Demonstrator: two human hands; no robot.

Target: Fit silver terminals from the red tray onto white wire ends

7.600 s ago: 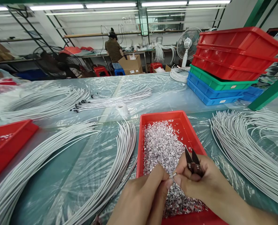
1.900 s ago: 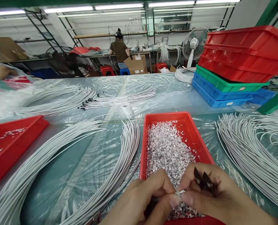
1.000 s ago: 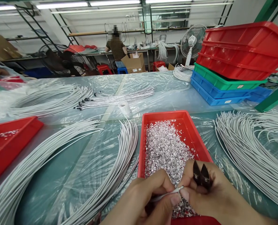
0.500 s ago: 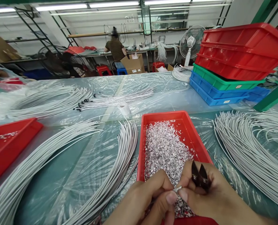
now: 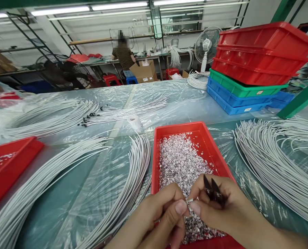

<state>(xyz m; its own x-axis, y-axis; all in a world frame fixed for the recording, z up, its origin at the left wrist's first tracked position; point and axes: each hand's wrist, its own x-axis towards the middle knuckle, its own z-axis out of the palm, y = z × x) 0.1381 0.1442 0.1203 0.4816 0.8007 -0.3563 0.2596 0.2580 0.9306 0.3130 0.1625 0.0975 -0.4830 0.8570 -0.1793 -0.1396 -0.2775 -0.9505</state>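
My left hand (image 5: 166,214) is closed in a pinch on the end of a thin white cable (image 5: 189,200), above the red tray. My right hand (image 5: 218,204) meets it there, thumb and forefinger pinched at the cable's tip. Tucked in that same hand is a pair of dark cutting nippers (image 5: 213,190), its pointed jaws sticking up and slightly apart; the handles are hidden in the palm. Below both hands, the red tray (image 5: 218,152) holds a heap of small shiny silver scraps (image 5: 182,162).
Bundles of white cables lie left (image 5: 52,166) and right (image 5: 275,166) of the tray. A white roll (image 5: 134,121) stands behind it. Stacked red, green and blue bins (image 5: 255,58) rise at back right. Another red tray (image 5: 16,155) sits at left. A person (image 5: 124,57) works at a far bench.
Both hands have shifted slightly left and up in the view, still pinched together at the cable end. The nippers remain in my right hand. The whole view has moved a little.
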